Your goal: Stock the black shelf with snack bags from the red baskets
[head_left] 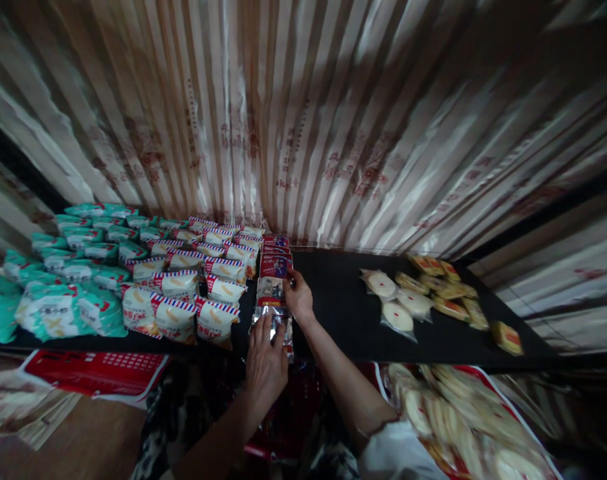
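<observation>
A row of red and blue snack packets (273, 268) with silvery edges runs front to back on the black table (328, 287). My left hand (266, 357) lies over the front packet of this row, a shiny silver one (271, 327), its fingers stretched out and resting on the foil. At the row's right side my right hand (298, 298) is closed, thumb and fingers on the edge of a packet. Its fingertips are partly hidden. Left of the row stand white and yellow snack bags (218, 321) with blue-and-red striped tops.
Green snack bags (73, 310) fill the table's left end. Flat round pale cakes in clear wrap (397, 317) and small yellow packs (453, 290) lie to the right. Below the front edge is a red-rimmed basket of wrapped cakes (448, 413). Pleated sheeting (283, 133) hangs behind.
</observation>
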### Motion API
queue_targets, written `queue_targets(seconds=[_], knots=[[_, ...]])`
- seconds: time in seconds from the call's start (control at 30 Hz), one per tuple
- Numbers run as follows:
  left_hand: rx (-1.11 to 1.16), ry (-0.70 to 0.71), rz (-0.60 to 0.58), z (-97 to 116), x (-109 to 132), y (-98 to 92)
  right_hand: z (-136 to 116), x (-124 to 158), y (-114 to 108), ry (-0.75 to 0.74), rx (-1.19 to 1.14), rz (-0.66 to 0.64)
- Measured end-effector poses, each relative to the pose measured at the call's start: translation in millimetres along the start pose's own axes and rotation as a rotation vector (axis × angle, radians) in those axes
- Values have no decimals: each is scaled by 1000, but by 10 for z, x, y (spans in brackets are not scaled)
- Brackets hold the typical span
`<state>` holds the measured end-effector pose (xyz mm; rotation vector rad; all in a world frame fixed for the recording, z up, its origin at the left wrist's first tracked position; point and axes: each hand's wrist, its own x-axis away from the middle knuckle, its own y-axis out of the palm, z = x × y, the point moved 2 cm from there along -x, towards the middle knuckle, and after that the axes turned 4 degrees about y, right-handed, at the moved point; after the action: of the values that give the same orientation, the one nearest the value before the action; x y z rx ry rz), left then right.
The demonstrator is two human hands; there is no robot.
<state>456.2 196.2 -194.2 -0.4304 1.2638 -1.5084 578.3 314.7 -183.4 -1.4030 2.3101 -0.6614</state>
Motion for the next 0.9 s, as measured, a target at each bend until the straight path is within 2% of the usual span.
queue_targets(seconds=[0.27, 0.33, 0.47, 0.6, 0.7, 0.77, 0.9], knots=[[29, -11, 2, 9, -17, -21, 54, 65, 48, -114, 222, 89], [36, -13, 8, 6, -15, -17, 29, 111, 60, -198, 282, 109], [32, -6, 17, -10, -7, 16, -20, 197, 112, -412, 342, 35], [21, -8, 0, -20, -5, 25, 9, 220, 170, -374, 388, -39], [14, -4, -24, -18, -9, 19, 12, 232, 181, -346, 360, -36], [6, 11, -23, -15, -17, 6, -24, 257, 147, -381, 306, -8], [9, 85, 31, -11, -20, -82, -100, 405, -77, -418, 99, 64]])
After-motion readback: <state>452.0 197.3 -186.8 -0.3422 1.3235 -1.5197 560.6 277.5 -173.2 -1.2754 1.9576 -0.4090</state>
